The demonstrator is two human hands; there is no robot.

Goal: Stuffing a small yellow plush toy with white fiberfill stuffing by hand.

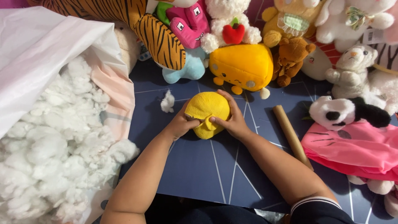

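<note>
A small yellow plush toy [206, 108] rests on a dark blue mat [215, 166] in the middle of the view. My left hand [179, 123] grips its left side, thumb pressed at the lower opening. On the other side my right hand [233, 120] wraps over the top and right, thumb meeting the left thumb at the folded yellow flap. A small tuft of white stuffing [167, 101] lies on the mat just left of the toy.
A big white plastic bag [37, 45] full of white stuffing [54, 141] fills the left. Several plush toys line the far edge, including a yellow block-shaped one [242, 64]. A brown cardboard tube [292, 135] and pink fabric [356, 149] lie right.
</note>
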